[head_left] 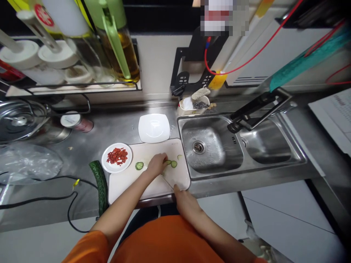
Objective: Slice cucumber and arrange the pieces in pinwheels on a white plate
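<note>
My left hand (pixel 157 164) rests with curled fingers on a piece of cucumber (pixel 168 162) on the white cutting board (pixel 128 180). My right hand (pixel 186 202) grips the handle of a knife (pixel 168 181) whose blade reaches up to the cucumber piece. Cut cucumber slices (pixel 139 166) lie on the board, one to the left of my left hand and others (pixel 174 164) to the right. A long whole cucumber (pixel 101 185) lies on the counter left of the board.
A round plate of chopped red chilli (pixel 117 157) overlaps the board's left corner. An empty square white plate (pixel 154 127) sits behind. A double steel sink (pixel 219 146) with black tap (pixel 255 109) is right. Black cables (pixel 41 199), a plastic bag (pixel 27 162) lie left.
</note>
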Motion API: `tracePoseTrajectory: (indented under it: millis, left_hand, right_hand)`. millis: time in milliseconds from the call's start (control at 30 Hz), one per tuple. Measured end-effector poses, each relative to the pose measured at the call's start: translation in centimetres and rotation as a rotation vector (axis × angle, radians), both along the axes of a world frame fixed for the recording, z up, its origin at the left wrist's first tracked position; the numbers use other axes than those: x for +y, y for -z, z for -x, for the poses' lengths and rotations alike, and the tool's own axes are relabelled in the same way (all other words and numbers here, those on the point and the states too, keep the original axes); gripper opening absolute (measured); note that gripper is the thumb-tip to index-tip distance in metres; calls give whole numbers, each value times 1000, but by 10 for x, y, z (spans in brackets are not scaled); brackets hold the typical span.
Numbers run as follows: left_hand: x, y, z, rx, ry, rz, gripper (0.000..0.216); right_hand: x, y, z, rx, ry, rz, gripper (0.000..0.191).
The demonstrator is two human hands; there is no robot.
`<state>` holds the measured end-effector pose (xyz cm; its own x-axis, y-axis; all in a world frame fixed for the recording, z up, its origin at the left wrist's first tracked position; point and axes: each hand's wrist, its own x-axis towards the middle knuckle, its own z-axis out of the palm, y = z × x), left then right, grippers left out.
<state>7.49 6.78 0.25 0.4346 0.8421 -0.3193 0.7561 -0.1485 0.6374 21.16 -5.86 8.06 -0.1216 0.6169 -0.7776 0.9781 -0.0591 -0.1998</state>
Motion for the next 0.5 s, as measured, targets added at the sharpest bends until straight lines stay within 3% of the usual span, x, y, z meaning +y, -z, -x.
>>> tracePoseTrajectory:
  millis: [167, 300, 433, 500]
  left_hand:
    - [3, -3, 30, -142, 6, -51, 16]
    - [14, -3, 56, -181, 162, -79, 26]
    - [17, 3, 61, -204, 299, -133, 27]
    - [9, 7, 60, -182, 261, -203, 27]
  right_hand:
    - [2, -3, -4, 7, 6, 11, 53]
    - [5, -7, -8, -8, 30, 22, 49]
    - [6, -4, -10, -34, 39, 3, 53]
    - [7, -2, -9, -36, 39, -6, 53]
